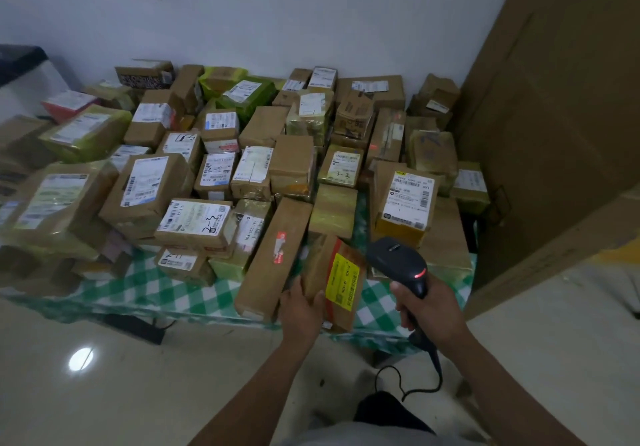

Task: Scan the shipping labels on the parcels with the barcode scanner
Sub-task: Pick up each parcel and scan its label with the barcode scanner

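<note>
The right grip (429, 307) clasps the barcode scanner (398, 260), its head just beside the yellow-labelled parcel (337, 283) that the left grip (299, 310) holds at the near edge of the tabletop (152, 289). Many parcels (194, 220) crowd behind; which are already scanned cannot be told.

Brown taped parcel (320, 265) with a yellow shipping label (343, 281), tilted up at the surface's (156, 289) near edge. Black barcode scanner (394, 258), red light lit, just beside it. Labelled parcels (149, 186) crowd behind.
</note>
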Available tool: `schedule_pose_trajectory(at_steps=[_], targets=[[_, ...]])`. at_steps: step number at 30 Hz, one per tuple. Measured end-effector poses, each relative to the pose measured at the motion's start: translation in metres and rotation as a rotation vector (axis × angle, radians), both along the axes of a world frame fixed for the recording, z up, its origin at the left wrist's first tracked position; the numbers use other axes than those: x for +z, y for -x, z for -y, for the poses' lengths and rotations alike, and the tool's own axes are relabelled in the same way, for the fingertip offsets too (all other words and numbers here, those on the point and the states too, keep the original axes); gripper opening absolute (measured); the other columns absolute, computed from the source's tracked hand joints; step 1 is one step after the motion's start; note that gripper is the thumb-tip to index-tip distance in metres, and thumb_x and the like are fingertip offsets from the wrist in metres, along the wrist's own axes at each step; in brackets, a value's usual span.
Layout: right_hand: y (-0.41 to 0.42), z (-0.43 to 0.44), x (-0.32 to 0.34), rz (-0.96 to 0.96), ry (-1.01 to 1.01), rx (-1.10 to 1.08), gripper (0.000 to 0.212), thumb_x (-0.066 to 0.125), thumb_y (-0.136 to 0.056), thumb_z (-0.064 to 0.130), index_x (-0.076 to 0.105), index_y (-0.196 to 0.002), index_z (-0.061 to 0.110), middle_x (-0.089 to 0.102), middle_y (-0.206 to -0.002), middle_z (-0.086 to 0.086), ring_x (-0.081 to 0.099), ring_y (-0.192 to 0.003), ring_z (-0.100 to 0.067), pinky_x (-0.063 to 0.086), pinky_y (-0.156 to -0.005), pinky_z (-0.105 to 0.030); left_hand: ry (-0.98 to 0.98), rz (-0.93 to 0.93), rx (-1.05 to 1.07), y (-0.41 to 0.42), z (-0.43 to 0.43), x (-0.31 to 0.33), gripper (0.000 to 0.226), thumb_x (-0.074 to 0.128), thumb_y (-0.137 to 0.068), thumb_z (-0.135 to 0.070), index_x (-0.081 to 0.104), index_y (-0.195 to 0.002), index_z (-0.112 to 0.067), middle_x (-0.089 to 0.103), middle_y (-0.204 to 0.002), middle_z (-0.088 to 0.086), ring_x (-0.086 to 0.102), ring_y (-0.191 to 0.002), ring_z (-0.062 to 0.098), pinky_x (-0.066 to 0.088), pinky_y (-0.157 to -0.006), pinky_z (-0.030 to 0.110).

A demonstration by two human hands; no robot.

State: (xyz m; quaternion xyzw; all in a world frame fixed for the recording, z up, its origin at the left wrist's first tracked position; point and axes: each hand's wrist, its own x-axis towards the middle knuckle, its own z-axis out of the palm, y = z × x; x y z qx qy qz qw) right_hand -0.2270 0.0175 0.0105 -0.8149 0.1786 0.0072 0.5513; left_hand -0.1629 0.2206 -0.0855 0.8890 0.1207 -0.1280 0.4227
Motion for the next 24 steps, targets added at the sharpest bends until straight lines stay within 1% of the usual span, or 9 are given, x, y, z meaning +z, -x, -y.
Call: schedule_pose_trajectory(at_steps=[6, 9, 11, 13, 16, 19, 21, 23, 24], targets=[[0.007, 0.016, -0.001, 0.03, 0.006, -0.039, 0.028, 0.069, -0.091, 0.024, 0.059, -0.071, 0.009, 0.061, -0.048, -0.006, 0.056, -0.041, -0.014, 0.047, -0.046, -0.023, -0.116, -0.046, -0.096, -0.008, -0.004, -0.006, 0.059, 0.059, -0.097, -0.025, 0.036, -0.146, -0.003, 0.056, -0.135, 0.02, 0.054, -0.123, 0.036, 0.045, -0.099, 0.042], [0.006, 0.023, 0.002, 0.077, -0.018, -0.136, 0.028, 0.069, -0.091, 0.029, 0.06, -0.074, 0.008, 0.062, -0.049, -0.006, 0.057, -0.042, -0.014, 0.046, -0.045, -0.022, -0.07, 0.119, -0.03, -0.013, 0.013, 0.021, 0.055, 0.057, -0.098, -0.029, 0.038, -0.146, -0.009, 0.056, -0.135, 0.016, 0.055, -0.123, 0.033, 0.045, -0.101, 0.044], [0.001, 0.028, 0.006, 0.104, -0.047, -0.228, 0.03, 0.067, -0.091, 0.033, 0.062, -0.078, 0.006, 0.063, -0.05, -0.006, 0.057, -0.041, -0.013, 0.046, -0.044, -0.021, 0.014, 0.241, -0.054, -0.02, 0.031, 0.05, 0.057, 0.052, -0.098, -0.041, 0.035, -0.149, -0.019, 0.053, -0.14, 0.008, 0.053, -0.126, 0.027, 0.047, -0.102, 0.047], [-0.007, 0.034, 0.012, 0.13, -0.08, -0.3, 0.03, 0.065, -0.093, 0.034, 0.064, -0.086, 0.005, 0.065, -0.052, -0.005, 0.059, -0.041, -0.012, 0.046, -0.042, -0.019, 0.063, 0.344, -0.147, -0.031, 0.051, 0.077, 0.063, 0.047, -0.096, -0.054, 0.03, -0.15, -0.028, 0.047, -0.145, 0.004, 0.049, -0.13, 0.022, 0.049, -0.103, 0.046], [-0.022, 0.047, 0.021, 0.133, -0.172, -0.384, 0.033, 0.064, -0.093, 0.04, 0.067, -0.104, 0.009, 0.068, -0.06, -0.01, 0.063, -0.045, -0.014, 0.048, -0.043, -0.019, 0.023, 0.457, -0.341, -0.047, 0.084, 0.107, 0.074, 0.05, -0.093, -0.059, 0.024, -0.153, -0.026, 0.031, -0.155, 0.002, 0.031, -0.142, 0.02, 0.037, -0.113, 0.042], [-0.038, 0.062, 0.029, 0.055, -0.349, -0.426, 0.044, 0.064, -0.091, 0.046, 0.064, -0.12, 0.013, 0.072, -0.094, -0.018, 0.067, -0.064, -0.024, 0.051, -0.051, -0.028, 0.012, 0.32, -0.435, -0.063, 0.115, 0.123, 0.085, 0.056, -0.092, -0.057, 0.016, -0.156, -0.019, 0.028, -0.156, 0.004, 0.026, -0.145, 0.023, 0.033, -0.111, 0.035], [-0.047, 0.068, 0.035, 0.008, -0.458, -0.406, 0.046, 0.065, -0.091, 0.045, 0.06, -0.125, 0.014, 0.071, -0.108, -0.014, 0.066, -0.072, -0.029, 0.052, -0.053, -0.031, 0.143, 0.156, -0.372, -0.073, 0.127, 0.126, 0.069, 0.056, -0.095, -0.051, 0.031, -0.15, -0.016, 0.048, -0.142, -0.001, 0.041, -0.139, 0.022, 0.041, -0.098, 0.021], [-0.052, 0.07, 0.038, -0.006, -0.521, -0.366, 0.042, 0.065, -0.091, 0.042, 0.06, -0.122, 0.014, 0.072, -0.104, -0.008, 0.067, -0.067, -0.027, 0.054, -0.053, -0.031, 0.231, 0.074, -0.345, -0.078, 0.131, 0.123, 0.041, 0.051, -0.1, -0.043, 0.052, -0.132, -0.019, 0.062, -0.126, -0.005, 0.058, -0.123, 0.02, 0.048, -0.082, 0.017], [-0.054, 0.069, 0.038, -0.002, -0.544, -0.352, 0.039, 0.066, -0.09, 0.042, 0.062, -0.118, 0.015, 0.073, -0.096, -0.007, 0.067, -0.062, -0.025, 0.054, -0.052, -0.031, 0.239, 0.055, -0.352, -0.077, 0.13, 0.121, 0.036, 0.05, -0.101, -0.041, 0.056, -0.13, -0.02, 0.065, -0.124, -0.004, 0.061, -0.116, 0.019, 0.051, -0.084, 0.023]])
